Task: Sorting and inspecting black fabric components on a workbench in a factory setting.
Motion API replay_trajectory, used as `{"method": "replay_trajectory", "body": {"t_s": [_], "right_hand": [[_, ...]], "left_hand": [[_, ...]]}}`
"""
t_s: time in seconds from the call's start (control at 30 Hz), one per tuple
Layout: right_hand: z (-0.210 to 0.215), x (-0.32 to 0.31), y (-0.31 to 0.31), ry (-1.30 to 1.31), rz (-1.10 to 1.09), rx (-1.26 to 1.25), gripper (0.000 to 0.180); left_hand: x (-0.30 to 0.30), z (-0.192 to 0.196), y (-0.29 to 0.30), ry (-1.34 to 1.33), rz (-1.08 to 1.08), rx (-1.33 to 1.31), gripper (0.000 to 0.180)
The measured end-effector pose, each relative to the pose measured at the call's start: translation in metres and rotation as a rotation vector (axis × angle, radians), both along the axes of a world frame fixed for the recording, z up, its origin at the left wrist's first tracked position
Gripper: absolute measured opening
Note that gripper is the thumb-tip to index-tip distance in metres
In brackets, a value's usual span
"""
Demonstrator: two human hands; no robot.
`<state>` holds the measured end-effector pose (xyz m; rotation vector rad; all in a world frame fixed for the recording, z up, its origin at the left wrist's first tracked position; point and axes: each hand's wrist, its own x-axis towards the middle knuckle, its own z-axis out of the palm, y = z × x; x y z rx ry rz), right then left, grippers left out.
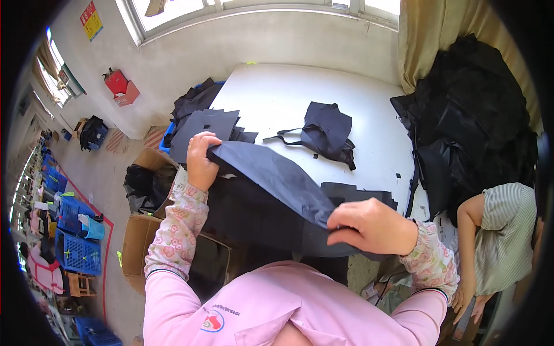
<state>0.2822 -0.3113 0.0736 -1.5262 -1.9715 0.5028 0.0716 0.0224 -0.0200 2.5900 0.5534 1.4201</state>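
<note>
Black cloth (270, 174) is slanting from far left to near right over the white table's (259, 92) near side, left hand (202, 162) grasping its farther end, right hand (374, 228) pinching its nearer.

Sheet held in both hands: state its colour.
The sheet is black, greyer where lit; the head view shows it best.

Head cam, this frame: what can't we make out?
All in the head view:
- White table, near edge: covered by the black sheet pinched in the left hand and right hand.
- Right hand, some fingers: hidden by the hand itself.
- Black pile, inside: hidden by its outer layers.
- Outdoors, through the window: washed out by glare.
</note>
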Motion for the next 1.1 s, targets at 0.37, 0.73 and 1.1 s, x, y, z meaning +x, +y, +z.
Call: {"method": "replay_trajectory", "body": {"t_s": [0.37,0.73,1.1], "right_hand": [[-0.012,0.035,-0.062,0.390,0.198,-0.509,0.027],[-0.142,0.102,-0.027,-0.317,-0.562,-0.201,0.018],[-0.177,0.037,-0.023,-0.527,-0.158,-0.210,0.084]], "left_hand": [[-0.121,0.035,0.004,0.879,-0.417,-0.878,0.012],[-0.016,-0.059,0.049,1.086,-0.307,-0.768,0.027],[-0.020,-0.088,0.069,0.939,-0.291,-0.859,0.021]]}}
